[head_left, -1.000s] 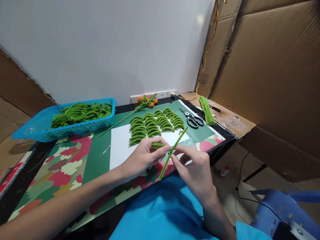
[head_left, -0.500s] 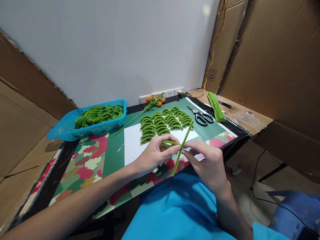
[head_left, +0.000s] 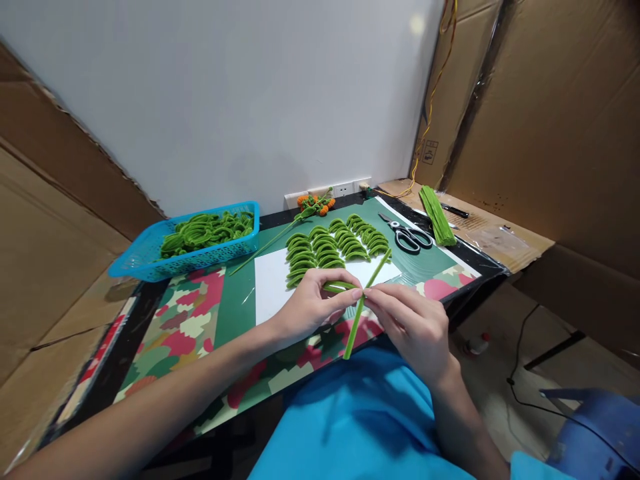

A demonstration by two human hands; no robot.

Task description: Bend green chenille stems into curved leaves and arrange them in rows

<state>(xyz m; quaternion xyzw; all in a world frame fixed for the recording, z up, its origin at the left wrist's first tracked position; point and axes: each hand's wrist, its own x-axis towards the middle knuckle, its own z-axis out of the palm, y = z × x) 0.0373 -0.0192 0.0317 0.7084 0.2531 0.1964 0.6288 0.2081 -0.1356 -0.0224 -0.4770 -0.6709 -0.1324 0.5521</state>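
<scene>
Green pipe cleaners (head_left: 355, 328) are held above the table's front edge, one piece looped and another straight length crossing it. My left hand (head_left: 323, 303) pinches the looped part between thumb and fingers. At the crossing, my right hand (head_left: 413, 323) has its fingertips pressed together on the pipe cleaner, touching the left fingertips. Just beyond, several rows of curved green pipe-cleaner pieces (head_left: 327, 250) lie on a white sheet (head_left: 267, 293). The exact grip at the crossing is partly hidden by my fingers.
A blue basket (head_left: 135, 265) of green shaped pieces stands at the left. Scissors (head_left: 407, 237) and a bundle of green pipe cleaners (head_left: 437, 217) lie to the right. Orange-and-green flowers (head_left: 317, 202) rest near the wall sockets (head_left: 343, 191). Cardboard walls (head_left: 560, 120) flank the table.
My right fingers have closed in at the crossing, more drawn together than before. The straight pipe cleaner still slants across the loop. The whole view has shifted slightly.
</scene>
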